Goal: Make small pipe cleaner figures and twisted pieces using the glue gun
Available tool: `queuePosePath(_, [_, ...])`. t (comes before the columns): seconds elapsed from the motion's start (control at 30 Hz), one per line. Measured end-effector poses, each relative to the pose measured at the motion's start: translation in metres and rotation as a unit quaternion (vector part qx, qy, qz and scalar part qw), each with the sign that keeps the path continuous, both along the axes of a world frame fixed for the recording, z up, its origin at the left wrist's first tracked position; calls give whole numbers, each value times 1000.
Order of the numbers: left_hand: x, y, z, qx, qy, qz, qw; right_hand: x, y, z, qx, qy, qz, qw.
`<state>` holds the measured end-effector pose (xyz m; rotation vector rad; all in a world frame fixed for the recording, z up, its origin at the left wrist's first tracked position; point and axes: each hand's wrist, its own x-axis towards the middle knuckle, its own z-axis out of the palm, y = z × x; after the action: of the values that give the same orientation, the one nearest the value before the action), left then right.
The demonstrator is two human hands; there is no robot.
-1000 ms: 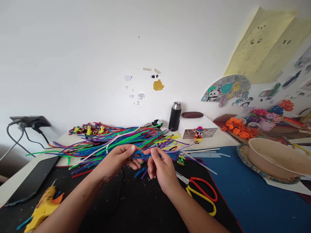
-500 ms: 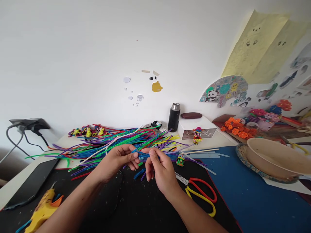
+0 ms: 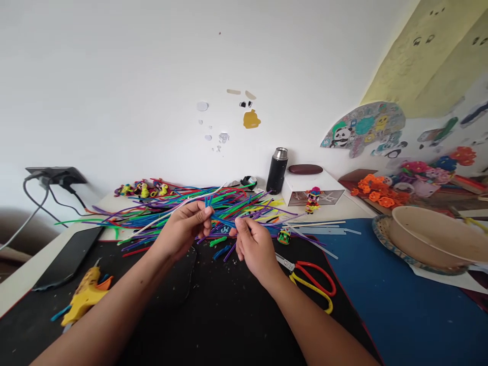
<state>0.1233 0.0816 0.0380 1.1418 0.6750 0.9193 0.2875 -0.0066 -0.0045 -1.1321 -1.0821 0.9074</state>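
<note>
Between my two hands runs a blue pipe cleaner [image 3: 224, 221], its upper left end bent into short upright prongs. My left hand [image 3: 192, 221] pinches it near those prongs between thumb and fingers. The other end sits in the closed fingertips of my right hand [image 3: 251, 244]. Just below on the black mat lie a short green pipe cleaner piece [image 3: 218, 242] and a dark blue piece [image 3: 221, 252]. Behind my hands spreads a big pile of coloured pipe cleaners [image 3: 163, 218]. A small green and orange figure [image 3: 284, 236] stands beyond my right hand.
Scissors [image 3: 310, 279] with red and yellow handles lie right of my right forearm. A yellow glue gun [image 3: 86, 297] rests at left, near a dark phone-like slab [image 3: 68, 256]. Further back are a black thermos [image 3: 277, 173], a white box [image 3: 331, 182] and a beige bowl [image 3: 430, 239].
My hands have drawn slightly apart, showing more of the blue pipe cleaner between them. The prongs at my left fingertips now stand up. The camera view has shifted a little.
</note>
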Motion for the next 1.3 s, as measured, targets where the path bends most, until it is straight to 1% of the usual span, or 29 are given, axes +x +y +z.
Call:
queuePosePath(0.13, [2,0,3,-77,-80,22,994,-4,-1,-4,-5,10,23,1000])
queuePosePath(0.23, [3,-1,4,-107,-114,29,987,-5,-1,-4,-5,15,38,999])
queuePosePath(0.33, [2,-1,2,-71,-98,37,992,-4,-1,-3,-11,11,44,999])
queuePosePath(0.43, [1,3,-1,-41,-71,49,995,-2,0,-4,-24,-16,45,999])
queuePosePath(0.53, [0,8,-4,-55,-70,55,995,-1,0,-6,-28,-52,48,997])
queuePosePath(0.67, [-1,11,-5,-47,-67,68,994,3,1,-9,-30,-60,31,997])
queuePosePath(0.77, [-2,12,-5,-49,-68,61,995,5,2,-10,-20,-79,12,997])
queuePosePath(0.87, [-3,13,-6,-60,-87,50,993,5,2,-12,-7,-102,13,995])
queuePosePath(1.0, [-2,14,-4,-80,-101,50,990,2,1,-12,-7,-66,20,998])
queuePosePath(1.1, [1,12,0,-117,-106,65,985,0,0,-10,-11,-25,28,999])
queuePosePath(1.2, [3,9,4,-151,-113,81,979,-1,1,-7,-10,-7,25,1000])
queuePosePath(1.3, [3,9,5,-137,-109,86,981,-1,2,-8,-8,-12,15,1000])
